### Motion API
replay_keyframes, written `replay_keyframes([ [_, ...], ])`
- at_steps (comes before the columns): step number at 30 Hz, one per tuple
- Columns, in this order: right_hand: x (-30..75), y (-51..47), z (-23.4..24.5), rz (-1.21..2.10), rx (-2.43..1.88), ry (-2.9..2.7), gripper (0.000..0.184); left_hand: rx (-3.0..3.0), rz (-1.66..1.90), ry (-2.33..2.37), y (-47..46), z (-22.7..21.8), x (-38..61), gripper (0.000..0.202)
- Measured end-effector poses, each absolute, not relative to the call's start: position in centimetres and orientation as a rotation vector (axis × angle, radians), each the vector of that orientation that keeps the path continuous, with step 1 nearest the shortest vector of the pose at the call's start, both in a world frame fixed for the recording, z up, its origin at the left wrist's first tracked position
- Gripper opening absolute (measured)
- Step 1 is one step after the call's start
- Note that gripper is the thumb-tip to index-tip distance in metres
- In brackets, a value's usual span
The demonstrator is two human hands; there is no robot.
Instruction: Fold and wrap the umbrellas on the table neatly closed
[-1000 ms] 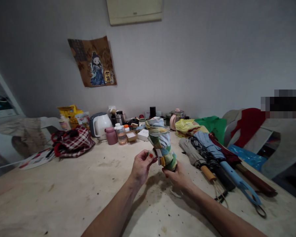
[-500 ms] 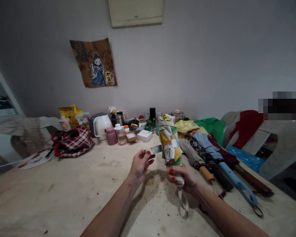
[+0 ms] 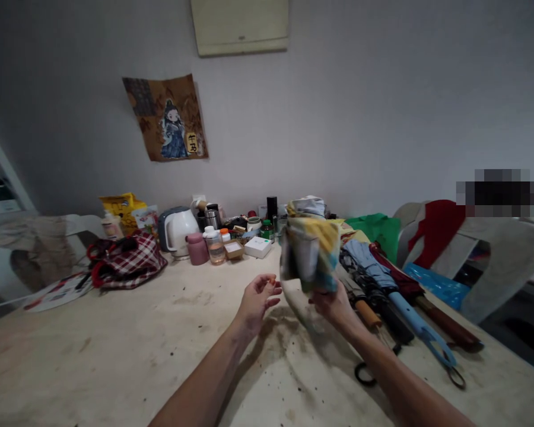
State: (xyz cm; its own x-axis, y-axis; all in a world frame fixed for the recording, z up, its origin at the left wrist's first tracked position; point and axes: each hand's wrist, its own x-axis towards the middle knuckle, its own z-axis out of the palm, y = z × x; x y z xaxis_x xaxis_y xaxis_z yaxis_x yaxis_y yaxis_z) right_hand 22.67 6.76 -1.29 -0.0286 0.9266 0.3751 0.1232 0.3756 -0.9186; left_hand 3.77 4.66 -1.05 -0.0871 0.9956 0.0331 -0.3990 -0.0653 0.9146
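Observation:
My right hand [image 3: 331, 299] grips a folded compact umbrella [image 3: 309, 252] with yellow, green and white patterned cloth, held upright above the table and smeared by motion. Its handle is mostly hidden by the fingers. A blurred pale strap hangs on its left side. To the left of the umbrella, my left hand [image 3: 260, 299] hovers with loosely bent fingers apart and nothing seen in them. Several umbrellas lie side by side to the right, among them a light blue one [image 3: 420, 329], a black one [image 3: 389, 311] and a dark red one with a brown handle [image 3: 449, 326].
Along the wall stand a white kettle [image 3: 182, 231], a pink jar [image 3: 197, 249], a clear bottle [image 3: 215, 248] and a small white box [image 3: 258, 247]. A plaid bag [image 3: 131, 261] lies on the left of the table [image 3: 115, 356]. A green bag [image 3: 378, 228] sits at the back right.
The umbrella has turned in my right hand and its cloth is swinging. My left hand has let go of its patterned strap and stays near the same spot.

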Motion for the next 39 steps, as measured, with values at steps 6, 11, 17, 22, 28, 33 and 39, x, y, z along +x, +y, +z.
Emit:
replay_keyframes([
  [6,22.2,6.8,-1.0,1.027,-0.94,-1.277,0.03,0.846,1.452,1.015,5.0,-1.2,3.7,0.043],
  [11,23.1,6.0,0.0,1.527,-0.7,-1.008,0.043,0.965,1.276,1.002,4.5,-1.1,3.7,0.048],
  [17,25.2,6.8,0.7,1.672,-0.643,-1.199,0.056,1.317,0.757,0.687,2.9,-1.2,3.9,0.057],
  [22,26.3,7.4,4.7,0.853,-1.05,-1.305,0.053,1.357,0.733,0.714,2.5,-0.7,3.9,0.057],
  [28,26.2,6.3,8.0,1.024,-0.898,-1.296,0.061,1.383,0.743,0.72,1.9,0.2,4.4,0.055],
  [33,24.7,5.5,8.5,1.166,-0.699,-1.206,0.054,1.324,0.826,0.663,1.8,1.7,5.9,0.059],
  [39,21.8,4.4,8.0,1.583,-0.392,-1.189,0.036,1.002,1.121,0.379,4.6,6.0,7.9,0.055],
])
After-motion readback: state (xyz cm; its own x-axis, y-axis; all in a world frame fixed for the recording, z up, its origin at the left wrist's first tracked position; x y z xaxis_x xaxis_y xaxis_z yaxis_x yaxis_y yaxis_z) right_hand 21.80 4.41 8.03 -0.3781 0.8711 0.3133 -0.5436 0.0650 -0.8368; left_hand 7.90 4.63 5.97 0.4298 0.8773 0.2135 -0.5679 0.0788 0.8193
